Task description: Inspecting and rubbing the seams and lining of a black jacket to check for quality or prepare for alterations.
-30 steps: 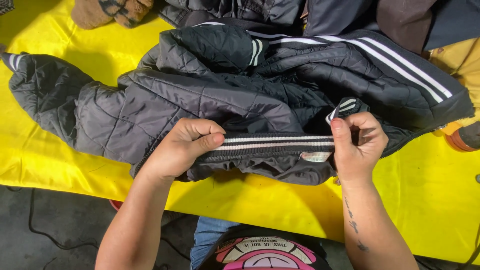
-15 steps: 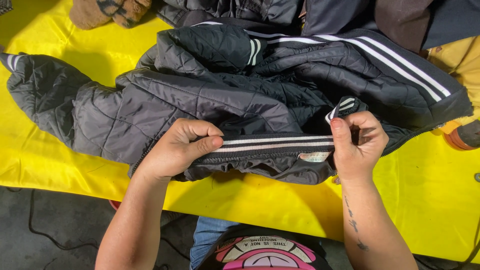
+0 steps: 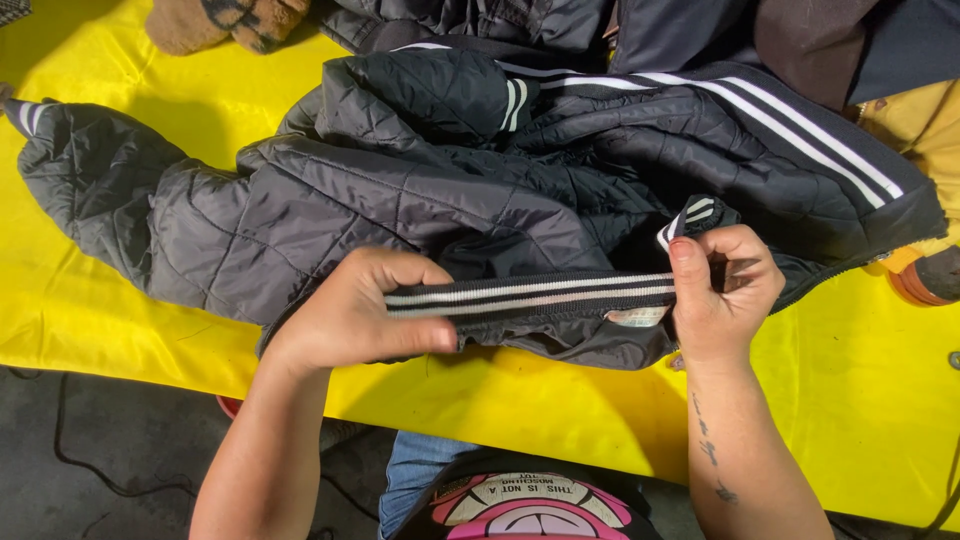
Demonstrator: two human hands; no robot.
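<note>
Two hands stretch a striped band [image 3: 530, 293] of a black quilted jacket [image 3: 400, 190]: left hand [image 3: 355, 310] fingers pinch one end, right hand [image 3: 722, 285] fingers pinch the other. One small pale label [image 3: 636, 317] (rectangular) sits just under the band near the right hand. The jacket lies on a yellow counter [image 3: 120, 330]; grey floor [image 3: 90, 460] shows below. A brown glove [image 3: 215, 20] lies at the far edge.

Yellow table [image 3: 120, 330] bare left; jacket [image 3: 420, 190] fills centre.
</note>
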